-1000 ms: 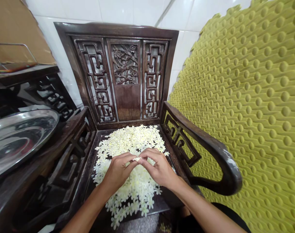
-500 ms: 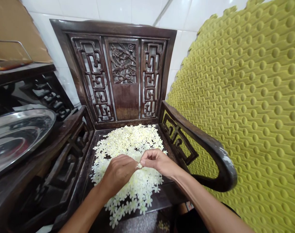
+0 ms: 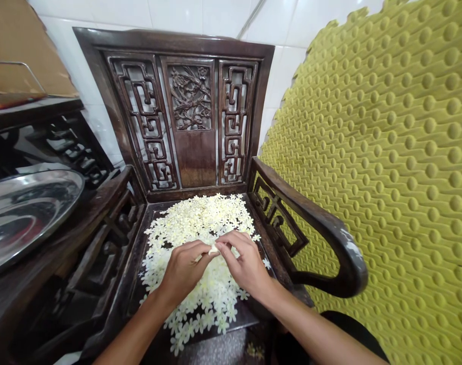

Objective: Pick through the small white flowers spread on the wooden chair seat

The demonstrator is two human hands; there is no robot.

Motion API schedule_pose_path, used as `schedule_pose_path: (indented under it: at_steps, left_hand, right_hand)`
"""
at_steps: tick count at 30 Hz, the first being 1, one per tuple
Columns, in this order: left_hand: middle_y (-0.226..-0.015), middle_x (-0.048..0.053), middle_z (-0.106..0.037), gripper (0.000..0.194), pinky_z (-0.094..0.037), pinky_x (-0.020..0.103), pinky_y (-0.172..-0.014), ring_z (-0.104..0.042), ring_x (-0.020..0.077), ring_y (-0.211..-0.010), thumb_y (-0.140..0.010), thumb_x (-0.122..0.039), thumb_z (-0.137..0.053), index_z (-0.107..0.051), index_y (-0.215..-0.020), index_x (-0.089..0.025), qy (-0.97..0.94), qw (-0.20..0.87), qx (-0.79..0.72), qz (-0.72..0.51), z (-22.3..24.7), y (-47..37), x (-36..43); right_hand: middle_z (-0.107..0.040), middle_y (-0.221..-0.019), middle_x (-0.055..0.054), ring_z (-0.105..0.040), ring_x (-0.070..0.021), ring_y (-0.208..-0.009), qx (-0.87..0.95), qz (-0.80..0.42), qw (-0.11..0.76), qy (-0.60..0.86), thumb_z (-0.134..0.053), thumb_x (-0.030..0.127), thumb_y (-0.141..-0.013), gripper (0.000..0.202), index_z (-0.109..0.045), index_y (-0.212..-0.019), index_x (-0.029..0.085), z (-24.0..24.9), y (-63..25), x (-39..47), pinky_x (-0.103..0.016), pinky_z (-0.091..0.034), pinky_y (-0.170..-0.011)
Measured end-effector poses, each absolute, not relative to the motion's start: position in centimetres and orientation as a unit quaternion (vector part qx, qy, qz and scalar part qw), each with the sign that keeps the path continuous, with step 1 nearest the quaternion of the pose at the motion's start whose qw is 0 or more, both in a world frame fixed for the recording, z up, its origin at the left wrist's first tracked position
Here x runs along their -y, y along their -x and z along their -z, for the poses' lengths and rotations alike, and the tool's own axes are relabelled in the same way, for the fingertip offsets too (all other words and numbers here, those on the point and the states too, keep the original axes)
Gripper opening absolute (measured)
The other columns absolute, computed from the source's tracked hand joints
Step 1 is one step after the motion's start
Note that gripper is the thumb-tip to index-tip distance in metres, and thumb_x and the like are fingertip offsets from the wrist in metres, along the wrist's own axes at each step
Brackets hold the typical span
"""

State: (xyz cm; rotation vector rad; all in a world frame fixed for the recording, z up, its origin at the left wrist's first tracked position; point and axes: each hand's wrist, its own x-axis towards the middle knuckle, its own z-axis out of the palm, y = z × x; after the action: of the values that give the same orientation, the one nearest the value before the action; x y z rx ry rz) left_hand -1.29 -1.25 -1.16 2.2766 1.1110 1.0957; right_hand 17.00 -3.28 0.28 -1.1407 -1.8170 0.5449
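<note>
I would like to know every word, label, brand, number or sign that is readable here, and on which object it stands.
There are none: no lettering or number shows on the white flowers, the carved wooden chair, the yellow mat or the metal tray.

Bright reflections on the metal tray (image 3: 59, 188), wide-angle distortion at edges.

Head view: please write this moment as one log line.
left hand: pinching small white piece | right hand: touching same piece | below: cream-white flowers on carved wooden armchair
</note>
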Motion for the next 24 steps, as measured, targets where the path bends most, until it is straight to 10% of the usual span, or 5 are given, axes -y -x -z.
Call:
schedule_pose_path:
  at_steps: [15,24]
  left_hand:
    - [-0.089,0.005,-0.078,0.016,-0.050,0.027,-0.074,-0.070,0.0186,-0.079,-0.091,-0.022,-0.062,-0.078,-0.092,-0.022,-0.781,0.307,-0.390,-0.379,0.2,1.4,1.2]
    - [-0.097,0.010,-0.078,0.025,-0.056,0.036,-0.087,-0.071,0.0233,-0.090,-0.085,-0.028,-0.071,-0.077,-0.106,-0.016,-0.556,0.647,-0.355,-0.382,0.0,0.4,1.8]
  right_hand:
    - [-0.067,-0.089,-0.003,-0.060,-0.0203,-0.086,0.772,-0.185,0.417,0.442,-0.063,0.023,-0.093,0.002,-0.064,-0.095,0.023,-0.6,-17.0,3.5,-0.036,-0.039,-0.085]
    - [-0.066,-0.081,-0.002,-0.058,-0.0180,-0.079,0.796,-0.125,0.401,0.436,-0.058,0.020,-0.097,0.011,-0.064,-0.087,0.019,-0.4,-17.4,2.8,-0.037,-0.037,-0.086]
